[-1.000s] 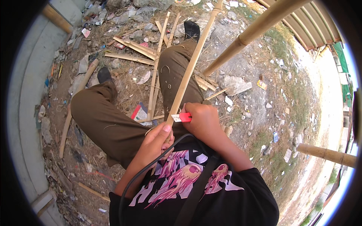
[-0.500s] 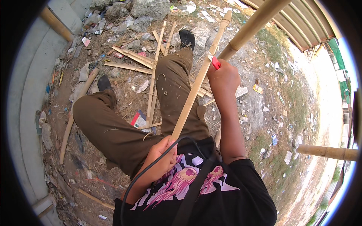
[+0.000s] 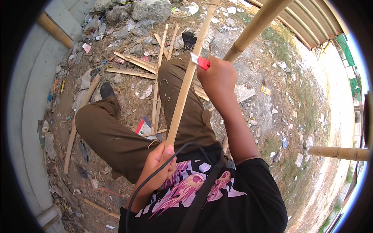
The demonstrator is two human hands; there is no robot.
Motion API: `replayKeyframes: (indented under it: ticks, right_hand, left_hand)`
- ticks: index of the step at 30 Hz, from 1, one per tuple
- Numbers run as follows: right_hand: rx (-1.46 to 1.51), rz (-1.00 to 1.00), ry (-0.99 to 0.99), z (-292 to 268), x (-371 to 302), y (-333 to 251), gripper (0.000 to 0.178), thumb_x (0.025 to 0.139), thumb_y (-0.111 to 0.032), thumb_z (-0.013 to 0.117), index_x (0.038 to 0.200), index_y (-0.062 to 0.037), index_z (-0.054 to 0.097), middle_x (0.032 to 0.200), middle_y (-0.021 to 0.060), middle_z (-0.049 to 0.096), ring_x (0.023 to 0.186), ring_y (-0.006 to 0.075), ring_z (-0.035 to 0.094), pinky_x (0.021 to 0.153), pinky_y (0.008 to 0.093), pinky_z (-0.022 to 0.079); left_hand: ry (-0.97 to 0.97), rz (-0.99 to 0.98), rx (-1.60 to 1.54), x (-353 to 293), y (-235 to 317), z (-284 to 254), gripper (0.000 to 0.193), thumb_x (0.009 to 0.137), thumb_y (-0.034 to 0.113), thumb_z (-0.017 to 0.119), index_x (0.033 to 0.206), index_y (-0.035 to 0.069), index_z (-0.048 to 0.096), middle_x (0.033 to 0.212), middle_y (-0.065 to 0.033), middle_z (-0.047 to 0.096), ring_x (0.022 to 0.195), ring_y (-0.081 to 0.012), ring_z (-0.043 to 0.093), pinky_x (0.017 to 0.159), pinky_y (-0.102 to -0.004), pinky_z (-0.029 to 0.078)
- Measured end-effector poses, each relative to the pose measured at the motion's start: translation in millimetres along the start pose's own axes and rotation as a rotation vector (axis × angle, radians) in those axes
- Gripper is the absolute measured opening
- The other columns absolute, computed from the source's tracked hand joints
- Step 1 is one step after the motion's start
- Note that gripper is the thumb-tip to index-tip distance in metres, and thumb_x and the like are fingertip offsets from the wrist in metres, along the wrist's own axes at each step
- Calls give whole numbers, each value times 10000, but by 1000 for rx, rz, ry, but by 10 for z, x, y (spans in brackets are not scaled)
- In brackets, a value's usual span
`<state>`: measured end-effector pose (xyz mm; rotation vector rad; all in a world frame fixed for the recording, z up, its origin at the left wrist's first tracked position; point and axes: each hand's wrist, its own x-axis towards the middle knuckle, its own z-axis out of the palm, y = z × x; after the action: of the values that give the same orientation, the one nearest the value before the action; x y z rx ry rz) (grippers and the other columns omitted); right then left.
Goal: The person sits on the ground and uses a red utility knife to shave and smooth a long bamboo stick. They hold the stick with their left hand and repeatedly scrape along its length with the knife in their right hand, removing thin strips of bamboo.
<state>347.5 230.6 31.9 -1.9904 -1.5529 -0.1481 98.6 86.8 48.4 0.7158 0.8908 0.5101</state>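
Observation:
A long split bamboo strip (image 3: 185,87) slants up and away from my lap. My left hand (image 3: 156,166) is closed round its near end, thumb lying along it. My right hand (image 3: 218,79) grips a red-handled cutter knife (image 3: 203,63). Its pale blade rests against the strip, well up its length. A thin curl of bamboo stands by my right hand. Small shavings cling to my brown trousers (image 3: 112,128).
Several bamboo strips (image 3: 132,72) lie crossed between my feet. A round bamboo pole (image 3: 256,29) slants across at upper right, close to my right hand. Another pole (image 3: 338,153) juts in from the right. Rocks (image 3: 151,9) and litter cover the far ground. A grey wall (image 3: 31,97) stands left.
My right hand and the knife have moved left and slightly nearer. The strip has swung left, its far end passing beyond the top of the view. My left hand has shifted slightly left.

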Motion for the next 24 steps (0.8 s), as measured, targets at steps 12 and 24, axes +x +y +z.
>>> replayKeyframes:
  ticks: [12,24]
  right_hand:
    - [254,-259,-181,-165,-783,-201,171,819,-204,775,740,-110,656,708,93,704,605,315,692,536,435,521]
    - [-8,213,-5,-207,585,329,214,873,-261,697,801,-63,734,760,184,717,699,394,710,638,477,555]
  left_hand:
    - [-26,77,-13,38,80,-45,321,1155,340,457,991,66,485,700,53,390,542,-24,346,478,-220,304]
    - [-131,53,95,-40,-70,-24,341,1159,344,435,960,66,448,681,23,373,495,-48,316,457,-250,263]
